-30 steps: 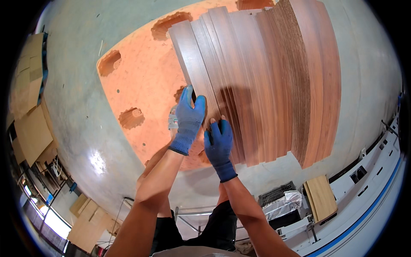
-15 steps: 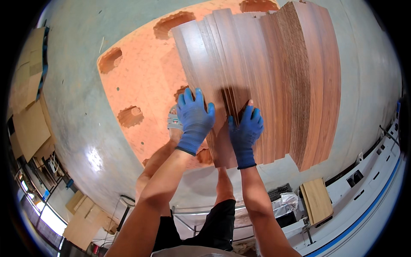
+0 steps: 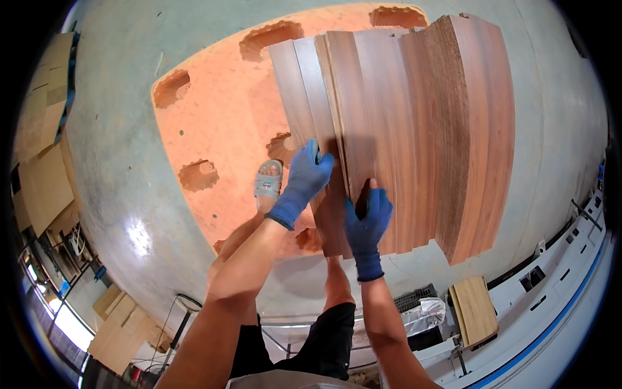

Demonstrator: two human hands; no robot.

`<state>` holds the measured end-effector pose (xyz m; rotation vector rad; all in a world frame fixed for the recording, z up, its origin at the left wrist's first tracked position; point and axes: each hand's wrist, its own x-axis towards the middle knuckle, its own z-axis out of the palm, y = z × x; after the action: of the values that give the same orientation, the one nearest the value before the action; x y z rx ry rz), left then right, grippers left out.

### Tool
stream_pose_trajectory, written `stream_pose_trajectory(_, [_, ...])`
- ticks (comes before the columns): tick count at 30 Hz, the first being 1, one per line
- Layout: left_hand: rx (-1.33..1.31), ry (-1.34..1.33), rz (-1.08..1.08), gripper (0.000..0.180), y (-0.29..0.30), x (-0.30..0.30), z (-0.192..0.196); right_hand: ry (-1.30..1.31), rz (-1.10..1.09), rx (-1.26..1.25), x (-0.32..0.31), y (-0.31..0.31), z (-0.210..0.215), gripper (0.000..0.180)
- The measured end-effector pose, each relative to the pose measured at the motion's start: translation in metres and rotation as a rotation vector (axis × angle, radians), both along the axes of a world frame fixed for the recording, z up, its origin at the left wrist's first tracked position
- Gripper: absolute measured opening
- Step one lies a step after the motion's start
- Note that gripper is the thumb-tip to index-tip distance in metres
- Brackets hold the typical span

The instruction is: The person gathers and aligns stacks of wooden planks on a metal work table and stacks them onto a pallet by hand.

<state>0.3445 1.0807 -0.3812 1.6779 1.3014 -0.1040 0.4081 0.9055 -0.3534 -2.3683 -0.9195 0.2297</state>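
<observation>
A stack of long dark-brown wood-grain boards [image 3: 414, 123] lies on an orange pallet [image 3: 220, 110]. My left hand [image 3: 304, 178], in a blue glove, grips the near left edge of one board [image 3: 311, 117] at the left of the stack. My right hand [image 3: 368, 217], also in a blue glove, holds the near end of the same group of boards, fingers hooked over the edge. A foot in a grey sandal [image 3: 267, 181] stands on the pallet just left of my left hand.
The pallet rests on a grey concrete floor [image 3: 123, 168]. Flat cardboard and light panels [image 3: 42, 142] lie at the left. A small light wooden board [image 3: 474, 310] and a machine edge with a blue stripe [image 3: 557, 298] sit at the lower right.
Both hands have shifted right along the near end of the stack and taken hold of the leftmost boards. The view has tilted so the boards sit higher and closer.
</observation>
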Motion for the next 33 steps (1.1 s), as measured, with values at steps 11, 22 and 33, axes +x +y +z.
stream_pose_trajectory(11, [-0.347, -0.125, 0.449, 0.028, 0.014, -0.039, 0.005, 0.092, -0.008, -0.031, -0.073, 0.03, -0.02, 0.059])
stream_pose_trajectory(22, [-0.175, -0.218, 0.423, 0.05, 0.021, -0.048, -0.022, 0.188, 0.012, 0.0, -0.066, 0.033, -0.017, 0.056])
stream_pose_trajectory(33, [-0.353, -0.14, 0.34, 0.066, 0.024, -0.03, 0.028, 0.029, -0.066, 0.006, -0.036, 0.002, -0.009, 0.053])
